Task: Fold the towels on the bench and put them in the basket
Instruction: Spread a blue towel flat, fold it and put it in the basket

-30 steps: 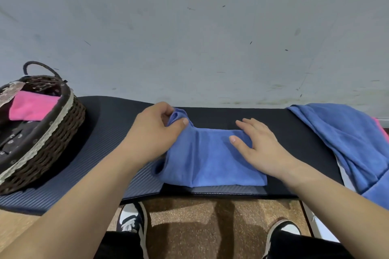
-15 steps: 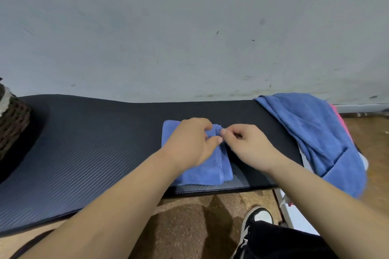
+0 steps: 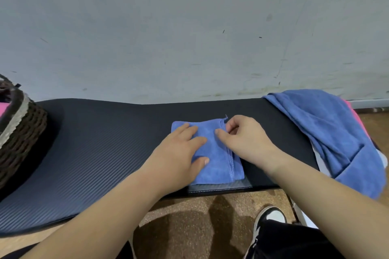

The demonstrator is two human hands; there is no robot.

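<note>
I was in a plain indoor room, more home-like than shop or lab, though I could not tell which room. A scuffed pale wall [image 3: 189, 27] ran across at 12 o'clock. The floor [image 3: 185, 221] at 6 o'clock was speckled brown. My low desk [image 3: 94, 143] was padded in black ribbed foam, with a wicker basket [image 3: 23, 132] at 9 o'clock and heaped towels [image 3: 326, 132] at 3 o'clock.

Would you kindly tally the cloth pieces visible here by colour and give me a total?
Blue: 2, the folded towel mid-bench and the heaped towel at the right end.
Pink: 2, a piece in the basket at and a sliver under the heap.
Total: 4
</note>
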